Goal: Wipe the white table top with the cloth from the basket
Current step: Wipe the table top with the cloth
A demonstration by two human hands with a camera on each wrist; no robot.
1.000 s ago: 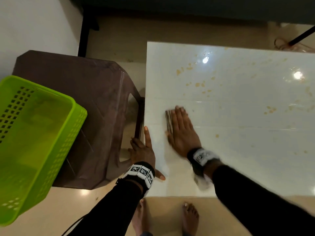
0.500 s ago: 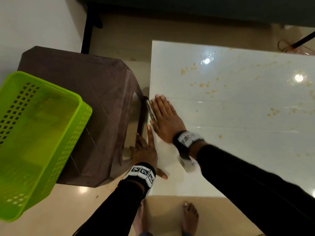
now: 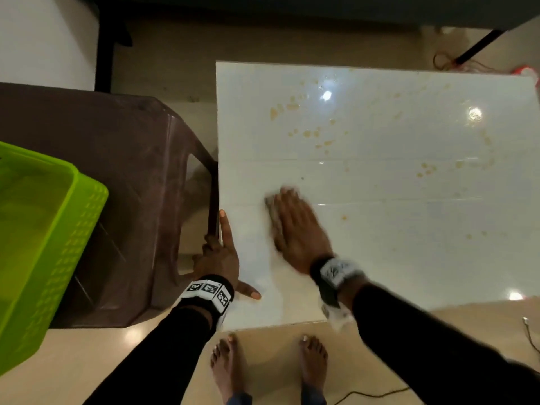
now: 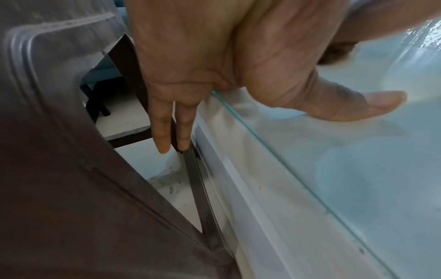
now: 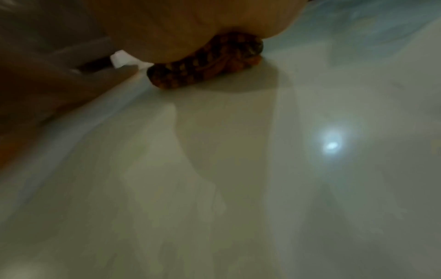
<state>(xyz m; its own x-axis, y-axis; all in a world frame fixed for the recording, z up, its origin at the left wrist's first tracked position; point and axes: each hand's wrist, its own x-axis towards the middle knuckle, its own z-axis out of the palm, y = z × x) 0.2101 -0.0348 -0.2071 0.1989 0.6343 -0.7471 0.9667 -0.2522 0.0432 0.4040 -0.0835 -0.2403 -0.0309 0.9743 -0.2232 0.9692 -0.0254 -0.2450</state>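
Head cam looks down; wrist cams close, all share table top [image 3: 380,244].

The head view is dim and warm, with wide-angle bending toward the edges. 2 bright lamp glints sit on the glossy table top [image 3: 380,171] in the upper middle and upper right, a 3rd at the lower right. The right hand [image 3: 295,229] is smeared by motion blur. The left wrist view is brighter, cool-toned and soft. The right wrist view is dark, grainy and blurred, with 1 glare spot right of centre.
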